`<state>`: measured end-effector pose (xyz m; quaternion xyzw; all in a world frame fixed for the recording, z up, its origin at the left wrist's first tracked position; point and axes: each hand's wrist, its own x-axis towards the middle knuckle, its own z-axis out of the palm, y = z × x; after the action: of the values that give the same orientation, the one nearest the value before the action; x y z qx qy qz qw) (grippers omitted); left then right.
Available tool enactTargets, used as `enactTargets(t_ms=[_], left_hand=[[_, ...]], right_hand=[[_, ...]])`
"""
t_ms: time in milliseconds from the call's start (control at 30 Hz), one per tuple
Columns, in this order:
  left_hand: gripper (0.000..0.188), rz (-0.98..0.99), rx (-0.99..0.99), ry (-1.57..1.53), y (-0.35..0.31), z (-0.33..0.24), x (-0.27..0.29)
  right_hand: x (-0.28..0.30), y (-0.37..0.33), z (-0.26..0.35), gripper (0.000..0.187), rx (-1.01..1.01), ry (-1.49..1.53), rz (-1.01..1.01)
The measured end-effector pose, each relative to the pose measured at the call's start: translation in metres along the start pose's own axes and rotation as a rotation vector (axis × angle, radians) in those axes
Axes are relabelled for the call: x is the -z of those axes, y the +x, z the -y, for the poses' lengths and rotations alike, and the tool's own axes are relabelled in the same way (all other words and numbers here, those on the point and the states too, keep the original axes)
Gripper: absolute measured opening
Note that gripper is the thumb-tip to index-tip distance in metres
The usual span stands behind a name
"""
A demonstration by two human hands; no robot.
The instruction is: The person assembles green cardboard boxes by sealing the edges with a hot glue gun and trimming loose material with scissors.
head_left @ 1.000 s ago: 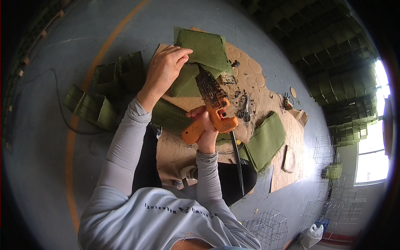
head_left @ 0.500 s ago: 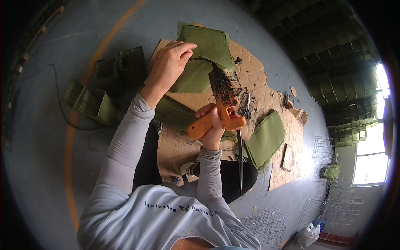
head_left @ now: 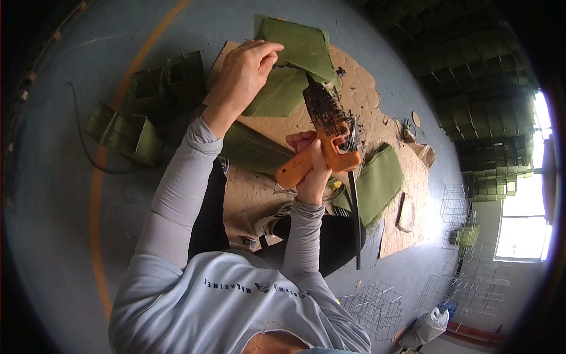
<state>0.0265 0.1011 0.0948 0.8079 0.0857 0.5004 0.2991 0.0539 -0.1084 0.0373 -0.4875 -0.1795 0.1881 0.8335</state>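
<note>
My right hand (head_left: pixel 315 176) is wrapped around the handle of an orange glue gun (head_left: pixel 344 161). Black residue cakes the front of the gun, and its dark nozzle end points at the edge of a green fabric panel (head_left: pixel 300 44). A long black stick (head_left: pixel 355 218) extends from the gun's rear toward me. My left hand (head_left: pixel 244 74) is over the panel's left side, thumb and fingertips drawn together. Whatever may be between those fingertips is too small to make out. Another green fabric piece (head_left: pixel 274 94) lies just below the panel, partly covered by it.
Cardboard (head_left: pixel 359 82) with pressed circles lies under the work. Folded green fabric (head_left: pixel 380 183) rests at right. Open green fabric boxes (head_left: pixel 132 138) stand on the floor at left, near a dark cable. Wire frames (head_left: pixel 374 307) and stacked green boxes (head_left: pixel 489 124) are further right.
The glue gun has shifted slightly right in my right hand, its stick swinging right too. My left hand keeps its pinch by the panel. The whole view has tilted a little.
</note>
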Motion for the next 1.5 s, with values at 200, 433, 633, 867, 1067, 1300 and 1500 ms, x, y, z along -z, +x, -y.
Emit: enactTargets(t_ms=[200, 433, 633, 867, 1067, 1300, 1500], left_hand=[[0.018, 0.006, -0.384, 0.051, -0.01, -0.049, -0.004], [0.02, 0.292, -0.925, 0.158, -0.085, -0.157, -0.051], [0.022, 0.455, -0.946, 0.231, -0.089, -0.161, -0.062], [0.03, 0.382, -0.812, 0.283, -0.1, -0.166, -0.062], [0.033, 0.372, -0.776, 0.367, -0.089, -0.172, -0.051], [0.037, 0.375, -0.759, 0.359, -0.103, -0.182, -0.059], [0.025, 0.398, -0.933, 0.112, -0.115, -0.189, -0.056]], right_hand=[[0.005, -0.006, 0.009, 0.03, -0.005, -0.097, 0.015], [-0.014, -0.006, 0.02, 0.032, -0.062, -0.272, -0.004], [0.0, -0.004, 0.011, 0.03, 0.018, -0.132, -0.019], [0.002, -0.004, 0.012, 0.034, -0.018, -0.114, 0.092], [-0.014, -0.015, 0.018, 0.036, 0.007, -0.137, 0.123], [0.005, -0.021, 0.023, 0.052, 0.064, -0.309, 0.06], [0.012, -0.025, 0.016, 0.052, 0.037, -0.306, 0.057]])
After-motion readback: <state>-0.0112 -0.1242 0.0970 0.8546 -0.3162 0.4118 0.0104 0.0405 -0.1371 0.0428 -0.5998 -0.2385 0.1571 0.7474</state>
